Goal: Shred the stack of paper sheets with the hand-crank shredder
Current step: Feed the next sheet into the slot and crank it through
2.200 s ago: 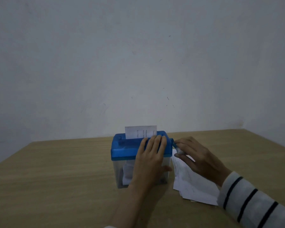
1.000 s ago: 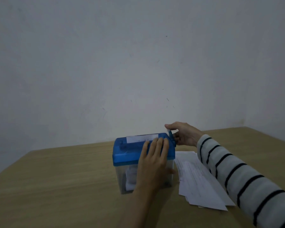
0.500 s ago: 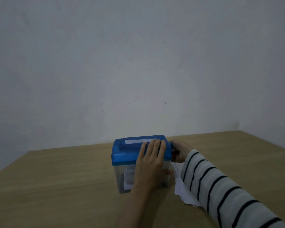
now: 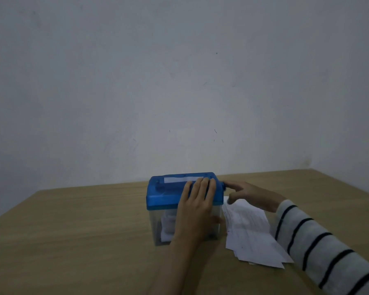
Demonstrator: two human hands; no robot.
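The hand-crank shredder (image 4: 168, 193) has a blue lid on a clear bin and stands mid-table. Only a thin white strip of a paper sheet (image 4: 179, 179) still shows in its slot. White shreds (image 4: 167, 227) lie inside the bin. My left hand (image 4: 197, 206) lies over the lid's right half, fingers straight on top and thumb against the bin's side. My right hand (image 4: 246, 193) reaches to the crank (image 4: 223, 185) on the shredder's right end, holding its handle low between fingers and thumb. The stack of paper sheets (image 4: 250, 233) lies on the table under that hand.
The wooden table (image 4: 83, 226) runs to a plain pale wall (image 4: 179, 92) just behind the shredder. Its right edge slants away past my striped right sleeve (image 4: 320, 248).
The sheet has sunk from standing well above the slot to a thin strip. My right hand went round with the crank, up behind the lid and down again. My left hand stayed on the lid.
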